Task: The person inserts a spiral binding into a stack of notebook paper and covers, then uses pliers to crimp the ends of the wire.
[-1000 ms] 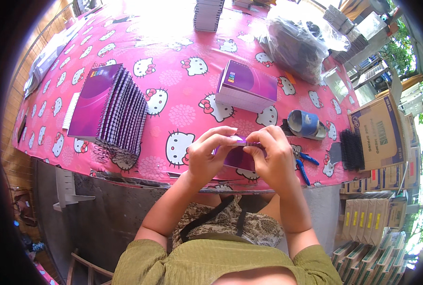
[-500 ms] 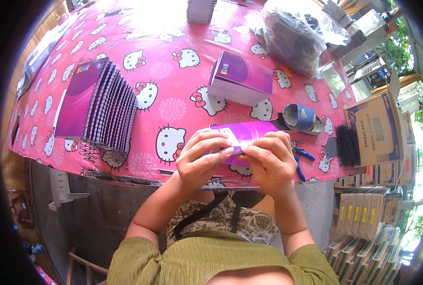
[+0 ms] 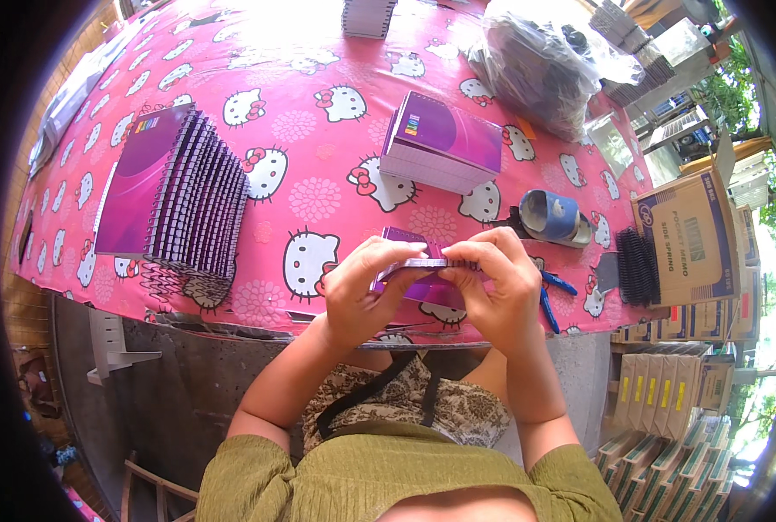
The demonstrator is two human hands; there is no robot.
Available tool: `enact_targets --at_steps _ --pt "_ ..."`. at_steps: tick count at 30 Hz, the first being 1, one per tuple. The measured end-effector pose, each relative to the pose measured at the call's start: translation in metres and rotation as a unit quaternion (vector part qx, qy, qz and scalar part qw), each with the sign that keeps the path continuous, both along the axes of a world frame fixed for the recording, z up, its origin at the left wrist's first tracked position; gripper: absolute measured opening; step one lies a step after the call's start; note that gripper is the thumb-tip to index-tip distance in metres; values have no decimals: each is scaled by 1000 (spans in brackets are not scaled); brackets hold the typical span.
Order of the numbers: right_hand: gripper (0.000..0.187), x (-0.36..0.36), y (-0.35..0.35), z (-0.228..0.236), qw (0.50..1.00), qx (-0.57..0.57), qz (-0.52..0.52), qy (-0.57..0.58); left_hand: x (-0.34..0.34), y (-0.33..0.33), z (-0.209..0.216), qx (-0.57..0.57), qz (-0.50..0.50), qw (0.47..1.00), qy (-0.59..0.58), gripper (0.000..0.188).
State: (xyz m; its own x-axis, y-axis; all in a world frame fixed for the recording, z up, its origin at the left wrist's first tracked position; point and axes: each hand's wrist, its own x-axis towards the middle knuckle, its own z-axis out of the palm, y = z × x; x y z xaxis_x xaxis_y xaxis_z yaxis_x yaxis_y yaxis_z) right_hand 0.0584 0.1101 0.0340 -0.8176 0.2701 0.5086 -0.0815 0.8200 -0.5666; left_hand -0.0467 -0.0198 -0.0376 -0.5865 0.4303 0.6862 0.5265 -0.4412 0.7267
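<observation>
Both my hands are closed on a small notebook [image 3: 424, 262], turned so that its thin edge faces up. My left hand [image 3: 357, 283] pinches its left end between thumb and fingers. At its other end, my right hand [image 3: 505, 285] grips near a dark ridged row that looks like coil loops, partly hidden by the fingers. Just beyond and beneath the hands, a purple cover [image 3: 414, 237] shows on the table. Blue-handled pliers [image 3: 551, 300] lie to the right of my right hand, beside a blue-and-grey roll-shaped object [image 3: 551, 216].
A stack of coil-bound purple notebooks [image 3: 179, 191] stands at left on the pink patterned tablecloth [image 3: 314, 196]. Another purple stack [image 3: 444, 143] lies ahead. Black coils [image 3: 638, 265] sit by a cardboard box [image 3: 688, 235] at right. A plastic bag [image 3: 540, 74] rests at far right.
The notebook in my hands has been tilted from showing its purple cover to edge-on. My right fingers have shifted up over its right end. The left stack appears nearly unchanged.
</observation>
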Motion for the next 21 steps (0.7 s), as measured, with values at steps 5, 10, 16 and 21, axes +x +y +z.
enact_targets --at_steps 5,10,16,21 --pt "14 -7 6 9 994 -62 40 -84 4 3 -1 34 -94 979 -180 36" --pt "12 -13 14 10 987 -68 75 -125 1 -2 3 1 -147 948 -281 37" --pt "13 -18 14 12 987 -50 69 -138 1 -2 6 -7 -135 944 -302 37" --pt "12 -18 14 2 988 -61 68 -128 0 -1 5 -18 -123 945 -303 32"
